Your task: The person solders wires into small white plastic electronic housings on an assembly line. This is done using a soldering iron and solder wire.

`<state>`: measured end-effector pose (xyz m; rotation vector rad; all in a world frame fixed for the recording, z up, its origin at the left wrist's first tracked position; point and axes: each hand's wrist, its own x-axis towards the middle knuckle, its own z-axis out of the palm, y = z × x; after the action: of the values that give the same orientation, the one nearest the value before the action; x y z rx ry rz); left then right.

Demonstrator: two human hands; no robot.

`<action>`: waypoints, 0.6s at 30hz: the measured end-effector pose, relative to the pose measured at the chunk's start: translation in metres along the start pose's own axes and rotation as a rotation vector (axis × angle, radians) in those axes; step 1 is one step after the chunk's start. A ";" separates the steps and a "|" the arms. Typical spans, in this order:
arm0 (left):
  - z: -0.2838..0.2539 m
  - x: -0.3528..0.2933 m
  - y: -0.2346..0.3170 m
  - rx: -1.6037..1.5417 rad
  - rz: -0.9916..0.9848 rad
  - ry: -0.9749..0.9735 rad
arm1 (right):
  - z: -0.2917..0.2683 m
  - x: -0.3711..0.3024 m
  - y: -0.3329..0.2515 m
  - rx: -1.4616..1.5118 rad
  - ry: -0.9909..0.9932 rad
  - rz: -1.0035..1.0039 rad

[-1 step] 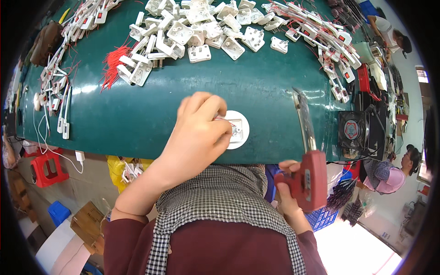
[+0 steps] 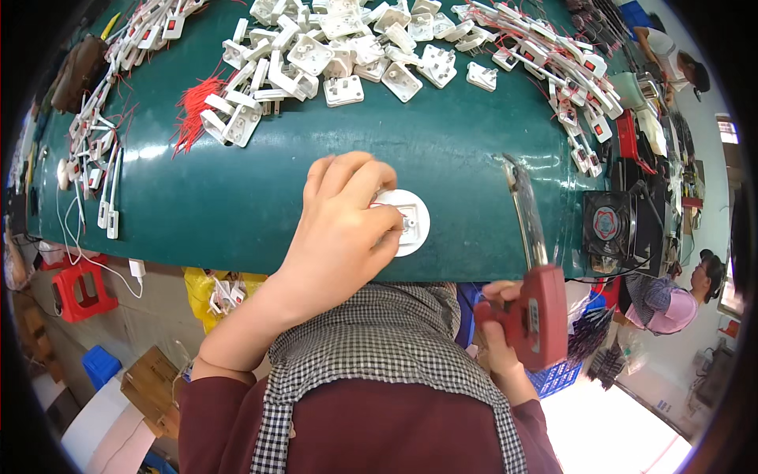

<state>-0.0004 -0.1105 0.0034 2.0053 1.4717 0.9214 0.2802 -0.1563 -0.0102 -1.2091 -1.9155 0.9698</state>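
A round white disc (image 2: 421,207) lies on the green table near its front edge, and a small square white plug housing (image 2: 409,224) sits on it. My left hand (image 2: 347,217) is over their left side, with fingers curled and closed. Whatever the fingertips pinch is hidden; a bit of red shows beside them. My right hand (image 2: 499,332) grips the handle of a red soldering gun (image 2: 538,320), past the table's front edge. Its long metal tip points away from me over the table, apart from the housing.
Many white plug housings (image 2: 343,91) are piled at the back, beside a bundle of short red wires (image 2: 197,110). White switch leads with red wires (image 2: 580,95) lie at both sides. A black fan (image 2: 606,223) stands at the right edge. Another person (image 2: 683,288) is at far right.
The soldering gun in my right hand has shifted slightly right and toward me. My left hand has barely moved, staying at the housing.
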 end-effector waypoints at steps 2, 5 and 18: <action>0.006 0.001 0.001 0.126 0.098 0.106 | -0.009 -0.017 -0.006 0.412 0.006 0.259; 0.016 -0.006 -0.005 -0.144 -0.080 0.078 | -0.021 -0.026 -0.010 0.539 -0.005 0.311; 0.014 -0.002 -0.001 -0.209 -0.183 0.027 | -0.040 -0.030 0.008 0.306 -0.163 0.160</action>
<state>0.0089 -0.1117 -0.0070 1.6851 1.4788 0.9826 0.3271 -0.1723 -0.0011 -1.1421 -1.7283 1.4274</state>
